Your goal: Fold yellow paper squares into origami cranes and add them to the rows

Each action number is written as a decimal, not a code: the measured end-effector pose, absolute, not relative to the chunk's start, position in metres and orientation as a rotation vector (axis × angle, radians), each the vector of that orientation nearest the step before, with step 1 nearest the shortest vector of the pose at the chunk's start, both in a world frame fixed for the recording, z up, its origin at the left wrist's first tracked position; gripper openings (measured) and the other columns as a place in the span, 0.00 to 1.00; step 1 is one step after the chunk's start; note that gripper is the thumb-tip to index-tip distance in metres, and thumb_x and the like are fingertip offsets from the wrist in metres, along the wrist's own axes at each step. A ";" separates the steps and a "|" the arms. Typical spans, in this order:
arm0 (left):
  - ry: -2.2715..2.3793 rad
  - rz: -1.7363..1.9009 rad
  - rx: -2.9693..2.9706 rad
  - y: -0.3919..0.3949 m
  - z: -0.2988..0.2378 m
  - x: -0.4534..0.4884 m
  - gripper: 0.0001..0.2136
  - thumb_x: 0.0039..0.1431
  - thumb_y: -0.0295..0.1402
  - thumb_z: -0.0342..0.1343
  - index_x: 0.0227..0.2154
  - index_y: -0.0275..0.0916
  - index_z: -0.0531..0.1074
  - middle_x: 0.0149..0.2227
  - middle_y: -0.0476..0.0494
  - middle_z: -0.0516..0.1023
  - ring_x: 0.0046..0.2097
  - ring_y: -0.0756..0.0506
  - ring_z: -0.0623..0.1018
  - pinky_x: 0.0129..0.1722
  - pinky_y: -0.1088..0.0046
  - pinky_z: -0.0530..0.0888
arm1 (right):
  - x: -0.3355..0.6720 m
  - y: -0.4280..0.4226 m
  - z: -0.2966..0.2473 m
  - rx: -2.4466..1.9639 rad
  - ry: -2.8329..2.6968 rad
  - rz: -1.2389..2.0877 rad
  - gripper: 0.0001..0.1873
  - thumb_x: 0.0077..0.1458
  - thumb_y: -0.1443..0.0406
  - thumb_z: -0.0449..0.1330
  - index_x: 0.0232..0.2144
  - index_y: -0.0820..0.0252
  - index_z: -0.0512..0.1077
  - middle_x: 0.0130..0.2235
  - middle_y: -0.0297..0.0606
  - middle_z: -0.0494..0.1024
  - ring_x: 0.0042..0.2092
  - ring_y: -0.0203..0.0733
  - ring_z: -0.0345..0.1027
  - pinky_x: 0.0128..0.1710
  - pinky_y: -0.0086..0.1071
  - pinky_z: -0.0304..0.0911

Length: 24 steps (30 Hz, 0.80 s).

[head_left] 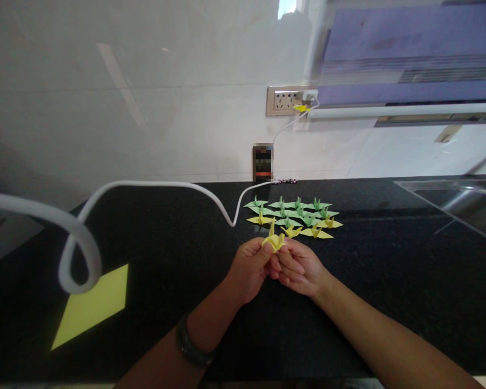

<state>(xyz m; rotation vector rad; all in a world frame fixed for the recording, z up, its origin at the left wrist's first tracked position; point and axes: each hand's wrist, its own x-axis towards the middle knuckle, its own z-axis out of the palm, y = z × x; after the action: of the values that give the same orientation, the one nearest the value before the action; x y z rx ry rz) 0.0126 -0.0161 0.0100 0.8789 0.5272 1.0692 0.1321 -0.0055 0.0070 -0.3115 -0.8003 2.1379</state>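
Between my two hands, over the dark countertop, is a yellow paper crane (274, 241) with one thin point standing up. My left hand (249, 268) pinches its left side between thumb and fingers. On the other side, my right hand (302, 266) has its fingers closed on the crane's right part, touching the left fingers. Just beyond the hands sit several folded cranes in rows, green cranes (298, 205) behind and yellow cranes (316, 231) nearer me. The lower part of the held crane is hidden by my fingers.
A yellow paper sheet (93, 308) lies at the left, partly behind a thick white cable (166, 184). A phone-like device (263, 162) leans on the wall below a socket (283, 101). At the right is a metal sink (470, 197).
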 end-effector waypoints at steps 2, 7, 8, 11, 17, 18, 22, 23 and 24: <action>0.498 1.041 0.845 -0.016 0.010 0.012 0.12 0.51 0.38 0.50 0.21 0.34 0.63 0.16 0.51 0.66 0.17 0.54 0.65 0.19 0.78 0.64 | 0.133 -0.006 0.006 -0.282 -0.770 2.173 0.25 0.55 0.64 0.42 0.10 0.65 0.62 0.06 0.24 0.50 0.07 0.26 0.42 0.14 0.24 0.59; 0.438 0.995 0.807 -0.015 0.006 0.010 0.11 0.53 0.37 0.49 0.23 0.34 0.61 0.16 0.52 0.65 0.17 0.55 0.65 0.19 0.79 0.62 | 0.136 -0.008 0.008 -0.182 -0.688 2.270 0.24 0.55 0.66 0.39 0.10 0.63 0.59 0.06 0.24 0.50 0.07 0.27 0.42 0.16 0.25 0.61; 0.430 0.990 0.802 -0.015 0.005 0.010 0.11 0.53 0.37 0.49 0.23 0.35 0.61 0.16 0.52 0.65 0.17 0.55 0.65 0.18 0.79 0.62 | 0.136 -0.008 0.009 -0.167 -0.681 2.290 0.24 0.55 0.66 0.39 0.10 0.63 0.59 0.06 0.24 0.50 0.07 0.27 0.42 0.16 0.25 0.61; 0.414 0.978 0.790 -0.015 0.003 0.010 0.11 0.52 0.38 0.50 0.24 0.35 0.61 0.16 0.52 0.65 0.16 0.55 0.64 0.18 0.80 0.62 | 0.136 -0.008 0.009 -0.109 -0.673 2.329 0.24 0.55 0.65 0.39 0.10 0.63 0.59 0.07 0.25 0.51 0.07 0.27 0.44 0.17 0.25 0.62; 0.397 0.988 0.771 -0.016 0.006 0.010 0.10 0.53 0.37 0.49 0.24 0.34 0.62 0.16 0.52 0.65 0.17 0.55 0.65 0.18 0.80 0.63 | 0.134 -0.008 0.007 -0.098 -0.694 2.295 0.22 0.54 0.68 0.40 0.14 0.67 0.64 0.07 0.24 0.51 0.08 0.26 0.42 0.17 0.25 0.62; 0.398 0.991 0.768 -0.016 0.007 0.010 0.10 0.53 0.37 0.49 0.24 0.34 0.62 0.16 0.52 0.65 0.17 0.55 0.65 0.19 0.79 0.63 | 0.134 -0.008 0.007 -0.110 -0.702 2.275 0.21 0.53 0.68 0.40 0.15 0.67 0.65 0.08 0.23 0.50 0.08 0.26 0.42 0.17 0.24 0.61; 0.425 1.011 0.761 -0.015 0.010 0.009 0.10 0.53 0.36 0.49 0.23 0.34 0.63 0.18 0.51 0.65 0.19 0.55 0.65 0.21 0.77 0.65 | 0.133 -0.007 0.006 -0.147 -0.701 2.213 0.22 0.55 0.66 0.41 0.14 0.65 0.64 0.09 0.23 0.49 0.08 0.25 0.41 0.15 0.23 0.58; 0.433 1.020 0.760 -0.015 0.011 0.009 0.10 0.53 0.36 0.49 0.23 0.34 0.63 0.18 0.51 0.66 0.19 0.55 0.66 0.21 0.78 0.65 | 0.134 -0.006 0.006 -0.159 -0.683 2.200 0.22 0.55 0.66 0.41 0.14 0.64 0.63 0.09 0.23 0.50 0.09 0.25 0.40 0.15 0.23 0.58; 0.441 1.032 0.757 -0.014 0.011 0.008 0.10 0.53 0.35 0.49 0.23 0.33 0.64 0.19 0.50 0.67 0.20 0.55 0.66 0.21 0.78 0.65 | 0.135 -0.006 0.007 -0.175 -0.661 2.187 0.21 0.56 0.65 0.41 0.15 0.63 0.63 0.09 0.23 0.50 0.09 0.26 0.40 0.15 0.23 0.58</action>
<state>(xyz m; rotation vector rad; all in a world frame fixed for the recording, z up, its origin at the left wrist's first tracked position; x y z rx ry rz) 0.0078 -0.0135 0.0111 0.7570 0.4406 1.0324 0.1347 -0.0057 0.0067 -0.1751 -0.6606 2.1874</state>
